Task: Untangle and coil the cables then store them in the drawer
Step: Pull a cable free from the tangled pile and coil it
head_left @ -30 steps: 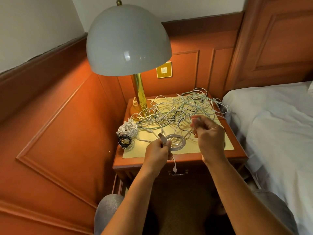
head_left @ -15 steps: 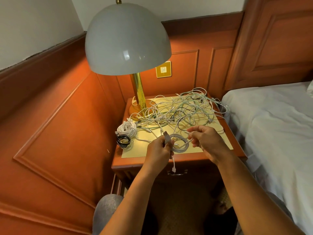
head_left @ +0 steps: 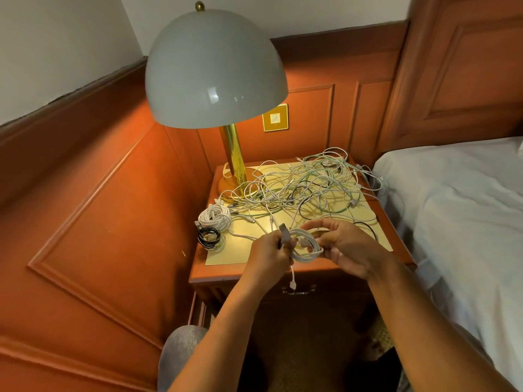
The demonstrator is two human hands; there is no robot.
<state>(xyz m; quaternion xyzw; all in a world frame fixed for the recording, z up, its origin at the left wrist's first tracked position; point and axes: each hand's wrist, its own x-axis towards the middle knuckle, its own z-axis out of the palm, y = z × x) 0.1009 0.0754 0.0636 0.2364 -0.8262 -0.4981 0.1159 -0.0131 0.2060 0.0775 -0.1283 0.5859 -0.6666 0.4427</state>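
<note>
Wood panelling wrapped the corner, with the bed (head_left: 452, 207) at right and the domed lamp (head_left: 215, 69) over the surface (head_left: 379, 222). Across that surface sprawled the big tangle of cables (head_left: 300, 188), white, pale green and black, plainly the bulk of the job left. At its left edge two finished bundles sat touching: a white coil (head_left: 214, 217) and a black coil (head_left: 209, 236). Out front, the left hand (head_left: 268, 254) pinched a half-wound white cable (head_left: 307, 246) near its plug, grip pressed tight, while the right hand (head_left: 348, 247) curled round the loops. The drawer (head_left: 300, 290) below looked shut; nothing seemed stored yet.
</note>
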